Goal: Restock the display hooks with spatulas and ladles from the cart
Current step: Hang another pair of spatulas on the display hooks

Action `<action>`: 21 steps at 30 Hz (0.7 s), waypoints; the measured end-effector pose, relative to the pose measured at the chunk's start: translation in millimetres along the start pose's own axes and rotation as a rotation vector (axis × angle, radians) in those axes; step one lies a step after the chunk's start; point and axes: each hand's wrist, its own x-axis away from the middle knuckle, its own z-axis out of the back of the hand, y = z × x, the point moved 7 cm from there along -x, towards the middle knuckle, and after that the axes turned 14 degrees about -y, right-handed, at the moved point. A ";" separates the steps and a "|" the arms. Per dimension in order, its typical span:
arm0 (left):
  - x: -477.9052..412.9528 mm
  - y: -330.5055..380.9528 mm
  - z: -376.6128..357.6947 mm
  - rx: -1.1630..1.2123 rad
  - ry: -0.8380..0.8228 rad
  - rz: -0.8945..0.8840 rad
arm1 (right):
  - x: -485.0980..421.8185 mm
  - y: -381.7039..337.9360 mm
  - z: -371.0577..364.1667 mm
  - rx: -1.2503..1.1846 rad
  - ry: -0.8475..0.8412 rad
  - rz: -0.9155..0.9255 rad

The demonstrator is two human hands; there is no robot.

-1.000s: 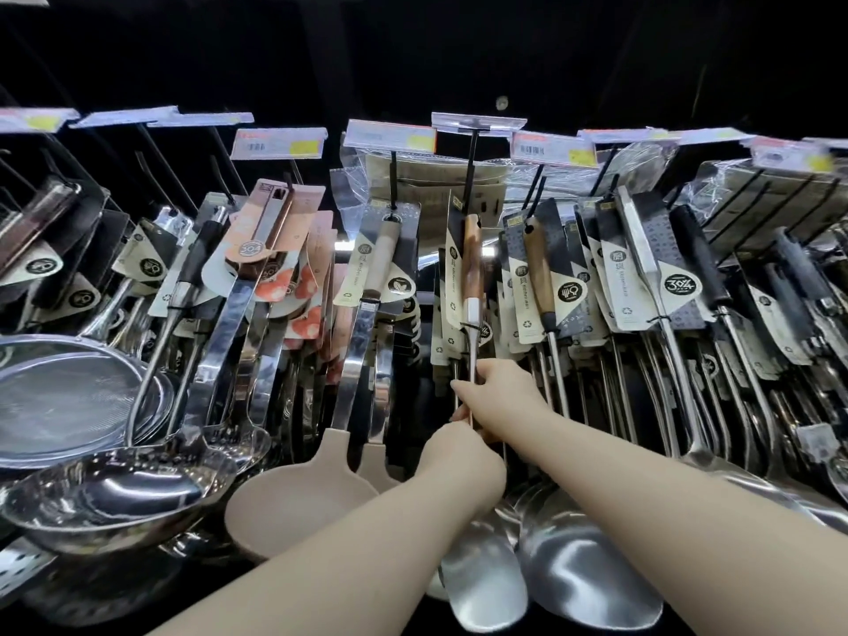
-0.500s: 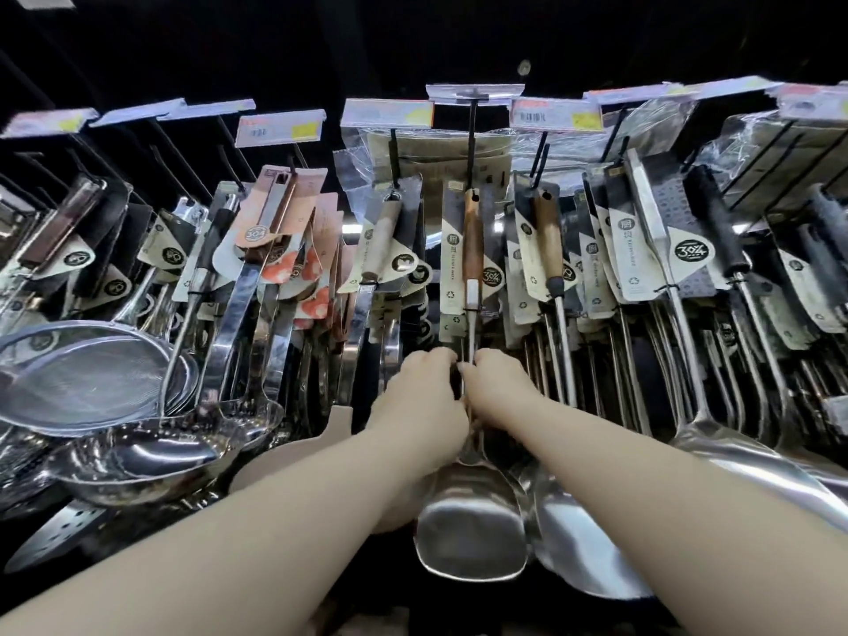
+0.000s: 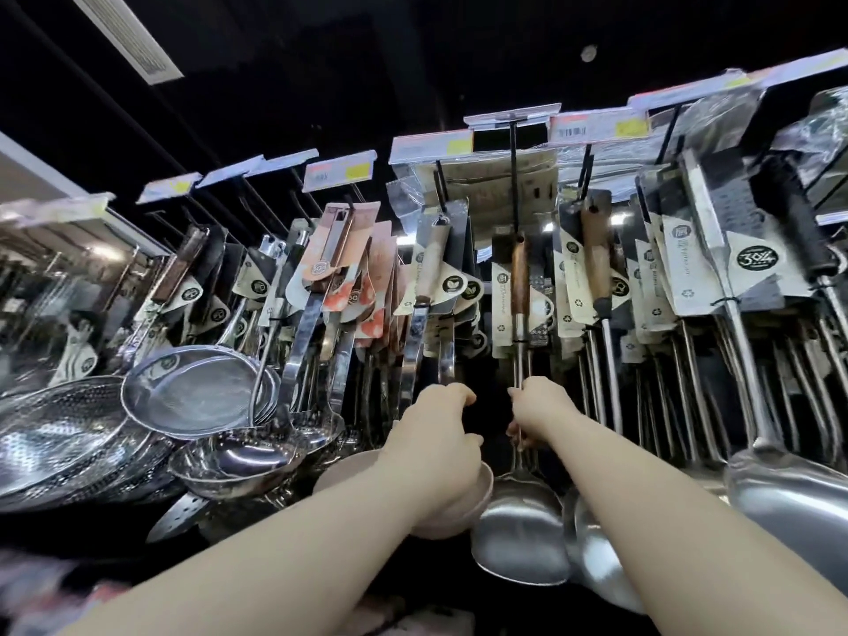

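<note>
Fingers (image 3: 527,391) of the right hand (image 3: 543,413) clamped the spatula (image 3: 521,530) on its slick steel shaft; looked stiff, head-heavy, best gripped low

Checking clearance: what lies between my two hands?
Head view: only a dark, bare gap separates the left hand from the right hand, which grips the spatula.
</note>
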 end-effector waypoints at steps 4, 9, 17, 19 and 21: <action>11.4 -2.8 8.1 0.005 -0.006 0.001 | 34.3 -11.8 2.5 0.148 0.083 -0.008; 31.2 1.9 26.0 0.007 -0.024 -0.027 | 88.8 -36.2 16.1 0.462 0.208 0.050; 87.5 19.8 27.5 -0.060 -0.173 -0.130 | 196.2 -49.8 17.2 0.914 0.105 0.082; 105.1 31.1 13.6 -0.027 -0.235 -0.193 | 229.4 -36.7 20.0 0.946 0.086 0.015; 125.3 48.1 -5.2 0.033 -0.286 -0.273 | 267.9 -19.7 26.5 1.001 0.067 -0.070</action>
